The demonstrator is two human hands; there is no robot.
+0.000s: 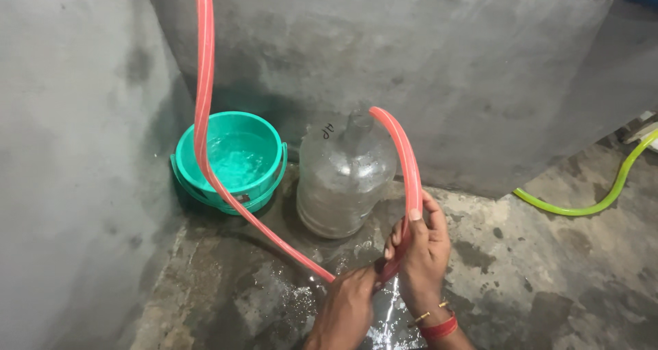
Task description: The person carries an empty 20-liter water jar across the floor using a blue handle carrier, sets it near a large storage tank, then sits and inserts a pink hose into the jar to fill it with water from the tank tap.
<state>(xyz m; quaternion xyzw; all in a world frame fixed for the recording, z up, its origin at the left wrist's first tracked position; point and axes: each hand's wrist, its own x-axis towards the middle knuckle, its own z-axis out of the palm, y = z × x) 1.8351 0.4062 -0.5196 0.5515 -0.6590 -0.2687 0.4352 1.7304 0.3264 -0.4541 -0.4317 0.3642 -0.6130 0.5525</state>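
Both hands (384, 281) grip red hose (411, 172) beside jug (343, 178).

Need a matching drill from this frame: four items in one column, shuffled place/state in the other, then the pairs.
Things:
1. red hose
2. green bucket
3. clear water jug
4. yellow-green hose

Places or states:
A. lies on the concrete floor at the right, by the wall
B. stands in the corner, holding water
C. gripped by both the left hand and the right hand
D. stands upright beside the bucket, with the red hose arching toward its neck

Pairs: 1-C, 2-B, 3-D, 4-A
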